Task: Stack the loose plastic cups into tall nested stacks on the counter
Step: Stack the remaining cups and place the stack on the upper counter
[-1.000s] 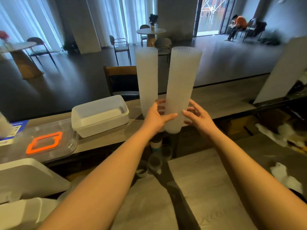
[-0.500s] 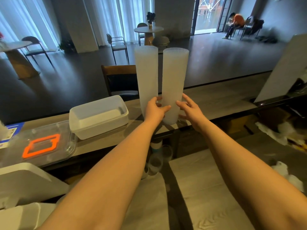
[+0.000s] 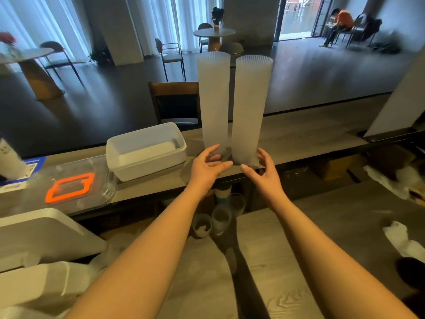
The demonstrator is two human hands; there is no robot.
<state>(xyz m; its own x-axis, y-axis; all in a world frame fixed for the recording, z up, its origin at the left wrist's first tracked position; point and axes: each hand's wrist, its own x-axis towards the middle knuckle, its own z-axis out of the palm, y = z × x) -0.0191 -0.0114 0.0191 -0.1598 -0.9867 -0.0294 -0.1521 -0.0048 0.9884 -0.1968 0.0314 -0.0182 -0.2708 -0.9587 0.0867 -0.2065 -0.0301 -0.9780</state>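
Running across the middle of the frame, the wooden counter (image 3: 299, 132) carries two tall stacks of nested translucent cups standing upright just beside each other at frame centre: the left stack (image 3: 213, 100) and the right stack (image 3: 250, 107), with a narrow gap between them. Left of the stacks sits a white plastic tub (image 3: 147, 150), and further toward the left edge lies a clear lid with an orange seal (image 3: 73, 187). At the foot of the stacks, the left hand (image 3: 207, 166) has its fingers relaxed and spread, gripping nothing, close by the left stack's base. The right hand (image 3: 264, 169) is likewise loose and released beside the right stack's base. Below the counter edge, a few loose cups (image 3: 211, 222) stand in shadow.
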